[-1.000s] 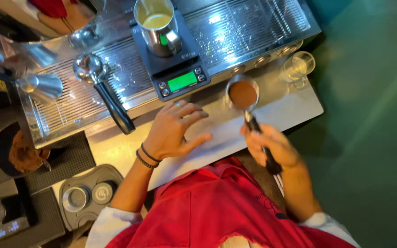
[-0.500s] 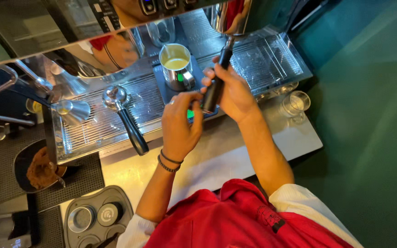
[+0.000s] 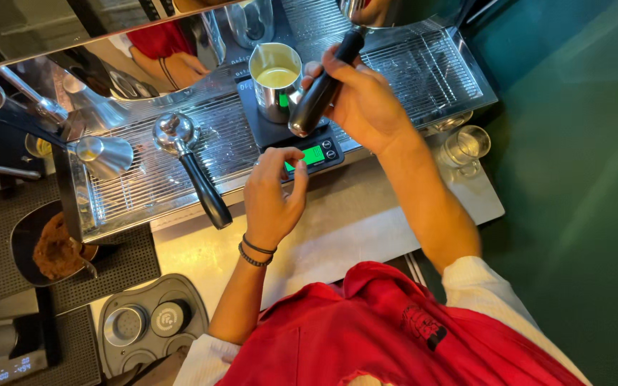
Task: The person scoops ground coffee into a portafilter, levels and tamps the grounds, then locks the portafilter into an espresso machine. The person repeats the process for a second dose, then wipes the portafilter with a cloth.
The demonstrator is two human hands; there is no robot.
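Note:
My right hand [image 3: 363, 100] grips the black handle of a portafilter [image 3: 320, 93], raised up toward the espresso machine's group head at the top edge. My left hand [image 3: 273, 196] reaches to a small black scale [image 3: 302, 139] with a green lit display, fingertips touching its front panel. A steel milk pitcher [image 3: 275, 80] with pale liquid stands on the scale. A second portafilter [image 3: 191, 168] with a black handle lies on the metal drip tray grate [image 3: 423, 68].
A small glass [image 3: 464, 149] stands at the counter's right end. A steam wand tip [image 3: 101, 154] hangs at left. A knock box with coffee grounds [image 3: 55, 250] sits lower left, beside a dark tamper station [image 3: 148, 322].
My right hand lifted the portafilter from the counter up to the machine. My left hand moved from the counter to the scale's front. The view shifted closer.

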